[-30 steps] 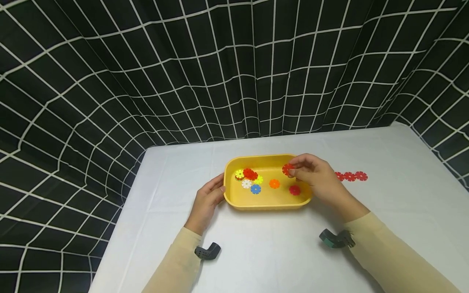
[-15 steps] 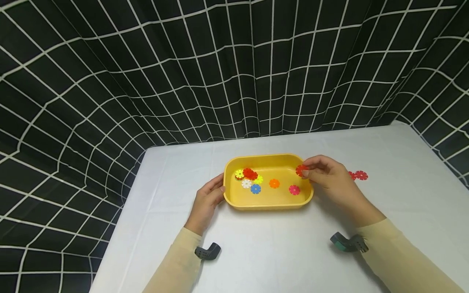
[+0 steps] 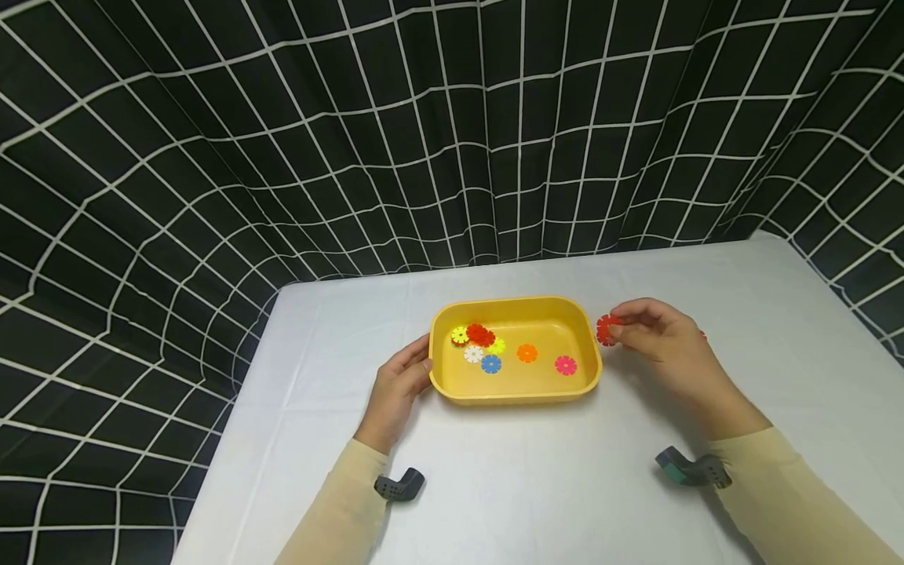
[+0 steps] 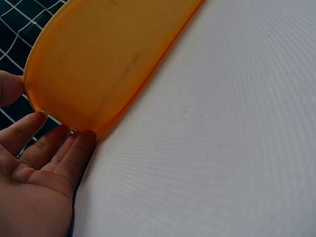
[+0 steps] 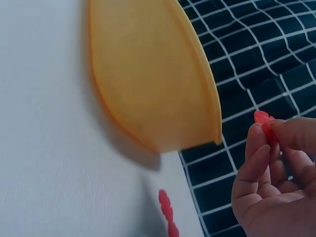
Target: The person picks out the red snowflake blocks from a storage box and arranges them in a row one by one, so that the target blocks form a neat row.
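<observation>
Nearest are two tan sleeves (image 3: pixel 339 502) with a black clip (image 3: pixel 400 485) at the left wrist and another black clip (image 3: pixel 692 468) at the right wrist, over a white table (image 3: pixel 508 479). The left hand (image 3: pixel 395 384) holds the left end of the yellow tub (image 3: pixel 515 384), its thumb and fingertips on the edge. The right hand (image 3: pixel 667 341) pinches a red wheel (image 3: pixel 606 329) between thumb and fingers, up off the table and just outside the tub's right edge. In the tub, a pink wheel (image 3: pixel 566 365) lies near the right end and an orange wheel (image 3: pixel 526 353) lies near the middle. On the left are a blue wheel (image 3: pixel 490 363) and a white wheel (image 3: pixel 474 354), then two yellow wheels (image 3: pixel 460 335) beside a red heap (image 3: pixel 481 336). A red row (image 5: pixel 168 212) lies on the table right of the tub, mostly hidden by the right hand in the head view. Behind the table hangs a black curtain (image 3: pixel 452 141) with white lines.
</observation>
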Motion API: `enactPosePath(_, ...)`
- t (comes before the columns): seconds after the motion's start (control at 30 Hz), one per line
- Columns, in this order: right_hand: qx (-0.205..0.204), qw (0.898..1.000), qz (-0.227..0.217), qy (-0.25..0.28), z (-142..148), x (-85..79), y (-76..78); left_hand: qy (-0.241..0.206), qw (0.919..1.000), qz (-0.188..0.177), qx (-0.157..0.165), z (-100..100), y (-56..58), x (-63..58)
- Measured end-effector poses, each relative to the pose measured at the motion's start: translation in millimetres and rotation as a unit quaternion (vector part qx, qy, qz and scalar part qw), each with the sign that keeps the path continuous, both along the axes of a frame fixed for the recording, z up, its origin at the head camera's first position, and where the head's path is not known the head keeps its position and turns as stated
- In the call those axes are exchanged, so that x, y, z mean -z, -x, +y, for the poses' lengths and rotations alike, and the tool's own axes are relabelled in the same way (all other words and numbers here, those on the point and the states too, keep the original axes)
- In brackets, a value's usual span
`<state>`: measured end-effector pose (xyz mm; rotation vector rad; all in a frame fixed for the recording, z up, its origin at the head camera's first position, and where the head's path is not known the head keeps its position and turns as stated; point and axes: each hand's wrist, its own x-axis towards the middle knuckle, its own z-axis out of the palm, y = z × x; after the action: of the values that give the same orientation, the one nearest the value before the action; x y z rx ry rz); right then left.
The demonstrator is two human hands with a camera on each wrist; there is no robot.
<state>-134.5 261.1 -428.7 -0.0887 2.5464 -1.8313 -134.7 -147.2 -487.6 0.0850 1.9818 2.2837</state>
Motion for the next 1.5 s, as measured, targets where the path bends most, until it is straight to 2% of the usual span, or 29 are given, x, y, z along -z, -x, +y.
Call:
enactPosePath(0.17,0.011,1.0,0.006,0.002,11.9,7.8,0.7,-0.001,1.0,-0.001,0.001,-0.7,0.5,0.8)
enactPosePath(0.5,0.042,0.999,-0.011,-0.016,31.0,15.6,2.2,-0.001,1.0,0.0,0.002,-2.8,3.2,4.4)
enactPosePath(1.0,0.072,0.997,-0.018,0.015,60.9,27.8,4.2,-0.013,0.9999,0.002,0.006,-1.1,1.6,-0.2)
enactPosePath(1.33,0.126,0.992,-0.027,0.014,83.6,32.5,3.9,-0.007,0.9999,0.0,0.008,-1.9,1.9,0.3)
enactPosePath(1.5,0.162,0.985,-0.052,0.0,93.9,35.6,4.4,-0.014,0.9999,-0.003,0.008,-2.5,2.2,0.9)
